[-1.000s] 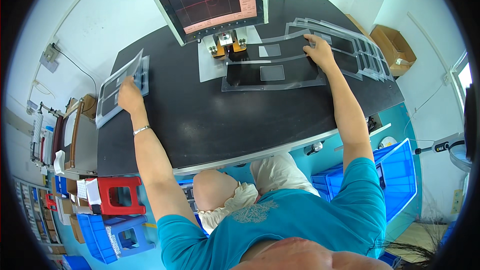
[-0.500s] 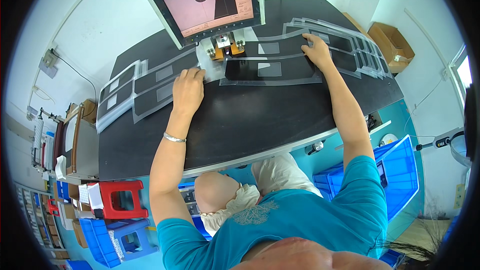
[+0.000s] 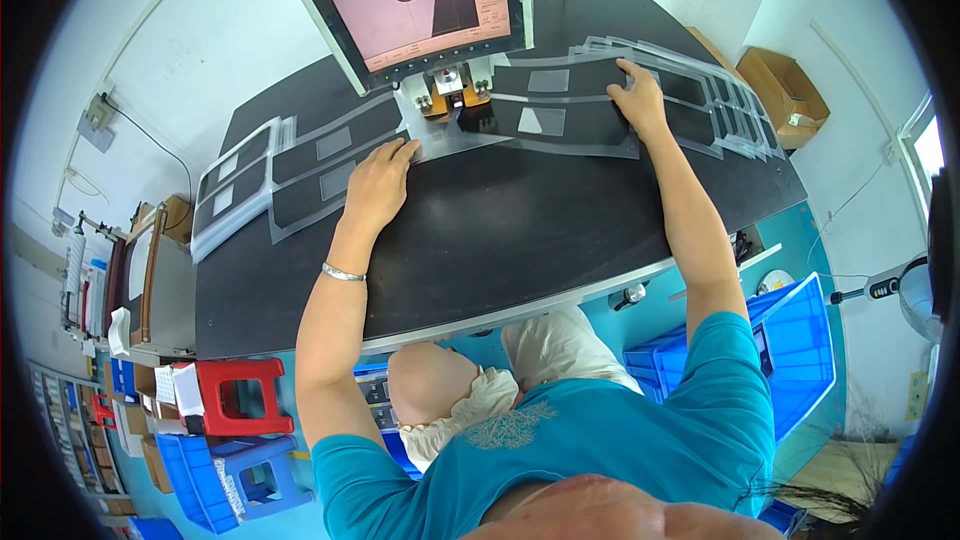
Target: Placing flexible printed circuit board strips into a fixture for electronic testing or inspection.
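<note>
A film sheet (image 3: 580, 125) with black panels, clear borders and small pale windows lies on the black table, its left part under the head of a bench machine (image 3: 457, 90). My right hand (image 3: 637, 98) is on the sheet's right end, thumb and forefinger spread over the edge, the other fingers curled. My left hand (image 3: 383, 180) has its fingers bent together at the clear left edge, beside the machine. That hand also covers part of a similar film sheet (image 3: 300, 195) to the left. What lies under both hands' fingertips is hidden.
A monitor (image 3: 415, 10) stands above the machine, showing a dark round spot and a dark band. Fanned film sheets (image 3: 735, 110) lie at the right, a stack (image 3: 225, 190) at the left. A cardboard box (image 3: 785, 90), blue bin (image 3: 795, 360) and red stool (image 3: 245, 397) surround the table (image 3: 480, 240).
The film sheet has slid away from me and turned slightly, its left part further under the machine head. My right hand has shifted a little right; the left barely moved. The monitor picture shifted slightly.
</note>
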{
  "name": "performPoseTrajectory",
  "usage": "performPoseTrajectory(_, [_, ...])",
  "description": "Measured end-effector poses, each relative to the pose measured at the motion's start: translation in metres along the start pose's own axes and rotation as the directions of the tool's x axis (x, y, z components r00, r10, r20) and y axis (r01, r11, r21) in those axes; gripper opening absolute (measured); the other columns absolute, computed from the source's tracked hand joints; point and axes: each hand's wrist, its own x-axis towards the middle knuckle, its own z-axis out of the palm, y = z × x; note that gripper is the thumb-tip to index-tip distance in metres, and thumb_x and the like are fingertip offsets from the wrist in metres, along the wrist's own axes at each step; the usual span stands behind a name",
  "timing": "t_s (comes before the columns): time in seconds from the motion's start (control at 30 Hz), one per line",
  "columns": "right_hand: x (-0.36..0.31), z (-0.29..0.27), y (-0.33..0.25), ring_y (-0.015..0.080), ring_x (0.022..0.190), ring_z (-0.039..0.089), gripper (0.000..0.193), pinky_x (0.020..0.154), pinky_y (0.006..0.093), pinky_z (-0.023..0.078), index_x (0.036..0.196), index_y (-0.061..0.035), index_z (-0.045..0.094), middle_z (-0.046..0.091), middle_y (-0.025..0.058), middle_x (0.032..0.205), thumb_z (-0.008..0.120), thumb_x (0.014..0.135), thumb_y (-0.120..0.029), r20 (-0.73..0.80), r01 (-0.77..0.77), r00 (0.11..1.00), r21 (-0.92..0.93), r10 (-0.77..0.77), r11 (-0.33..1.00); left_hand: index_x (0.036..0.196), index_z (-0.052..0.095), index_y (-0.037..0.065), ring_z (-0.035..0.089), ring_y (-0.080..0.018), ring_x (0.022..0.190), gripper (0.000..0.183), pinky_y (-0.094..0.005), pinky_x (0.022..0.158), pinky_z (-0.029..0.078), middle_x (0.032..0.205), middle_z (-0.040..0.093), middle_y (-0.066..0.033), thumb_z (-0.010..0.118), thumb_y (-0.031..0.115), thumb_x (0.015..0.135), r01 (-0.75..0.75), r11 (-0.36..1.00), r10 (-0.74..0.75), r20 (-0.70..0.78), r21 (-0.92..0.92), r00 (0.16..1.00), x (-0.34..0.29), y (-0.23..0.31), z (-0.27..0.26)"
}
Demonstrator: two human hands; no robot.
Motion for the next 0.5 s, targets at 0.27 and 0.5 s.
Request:
performPoseTrajectory(0.27, [0.002,0.015,0.005,0.0352,0.117,0.058,0.056,0.100,0.0409,0.045,0.128,-0.0030,0.061,0.061,0.0210,0.125,0.067,0.075,-0.019,-0.144,0.065,0.987,-0.045,-0.071,0.997,0.127,0.060,0.013,0.059,-0.0302,0.115,0.036,-0.0411,0.093,0.051,0.126,0.062,-0.0097,0.057,0.008,0.091,0.037,0.999,-0.037,0.013,-0.020,0.999,0.001,0.006,-0.004])
performPoseTrajectory(0.5, [0.000,0.010,0.001,0.0349,0.118,0.058,0.053,0.101,0.0399,0.045,0.129,-0.0037,0.060,0.061,0.0203,0.126,0.068,0.080,-0.022,-0.113,0.072,0.991,-0.029,-0.075,0.997,0.128,0.059,0.013,0.059,-0.0297,0.116,0.036,-0.0406,0.093,0.051,0.126,0.061,-0.0094,0.056,0.008,0.092,0.041,0.999,-0.041,0.021,-0.010,0.999,0.001,0.006,-0.005])
